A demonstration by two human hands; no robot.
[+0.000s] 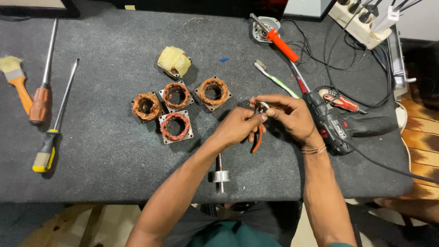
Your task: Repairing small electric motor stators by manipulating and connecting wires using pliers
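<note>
My left hand (240, 126) and my right hand (288, 114) meet above the dark grey work mat (109, 155). Between their fingertips they pinch a small round metal part (261, 106). Orange-handled pliers (257, 139) hang under my left hand, and their jaws reach up toward the part. Which hand bears the pliers is hard to tell. Several square motor stators with copper windings (176, 112) lie just left of my hands. A metal rotor on a shaft (220, 174) lies below my left forearm.
A black and red electric drill (340, 126) lies right of my hands, with a toothbrush (274, 77), soldering iron (281, 43), cables and power strip (361, 18) behind. Two screwdrivers (43, 91) and a paintbrush (16, 77) rest at left. A taped stator (174, 61) sits behind.
</note>
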